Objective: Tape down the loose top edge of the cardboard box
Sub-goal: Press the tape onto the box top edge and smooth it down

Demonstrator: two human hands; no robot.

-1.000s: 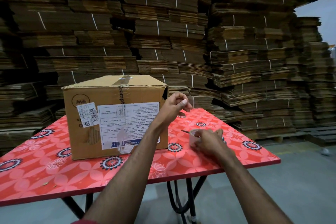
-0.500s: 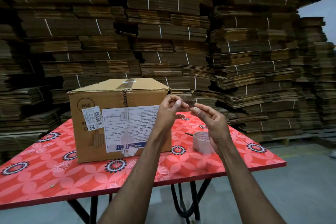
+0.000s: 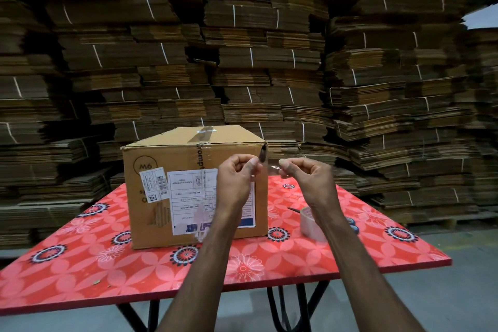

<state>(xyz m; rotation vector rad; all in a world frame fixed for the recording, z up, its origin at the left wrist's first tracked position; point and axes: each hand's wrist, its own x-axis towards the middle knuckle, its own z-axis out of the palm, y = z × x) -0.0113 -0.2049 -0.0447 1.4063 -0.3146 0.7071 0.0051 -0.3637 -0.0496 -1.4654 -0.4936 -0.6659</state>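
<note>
Short clear tape strip (image 3: pixel 270 167), long axis level, being stretched between pinching left hand (image 3: pixel 237 178) and right hand (image 3: pixel 310 178); brown cardboard box (image 3: pixel 188 188) sitting on red floral table (image 3: pixel 323 256), its loose top corner (image 3: pixel 264 147) lying at twelve o'clock, nearer the left hand.

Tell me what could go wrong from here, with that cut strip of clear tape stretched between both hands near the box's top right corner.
1. The tape strip is short and pinched only at its ends by the left hand and right hand; it could sag, curl and stick to itself.
2. The cardboard box has a gaping top right corner; taping without pressing it flat may leave it loose.
3. The tape roll sits under the right forearm and could be knocked.
</note>
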